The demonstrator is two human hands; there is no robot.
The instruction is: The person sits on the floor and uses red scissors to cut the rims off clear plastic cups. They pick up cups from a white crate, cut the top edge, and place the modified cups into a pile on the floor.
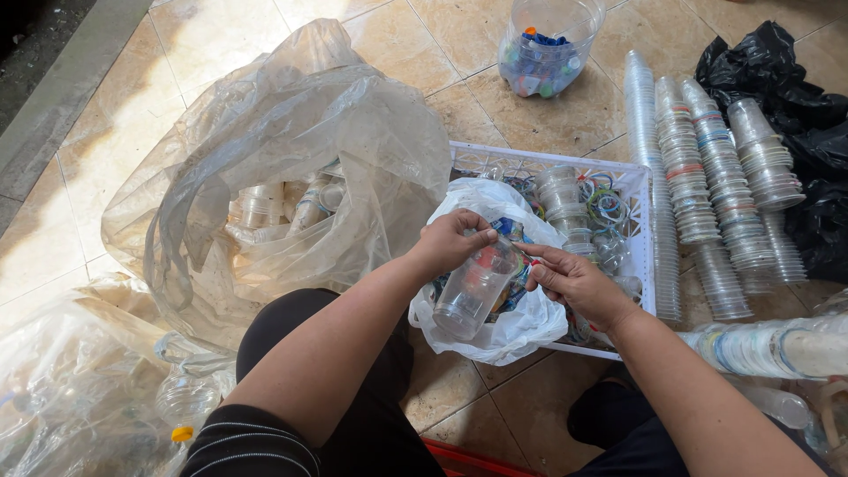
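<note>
Above a white plastic bag in a white crate, the left hand grips a clear plastic cup (tilted, mouth upward) while the right hand pinches at its rim.

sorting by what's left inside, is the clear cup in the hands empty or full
Empty, as far as shows: the clear cup, tilted in the left hand, is see-through down to its base, with no liquid visible. The right hand pinches at its rim.
</note>
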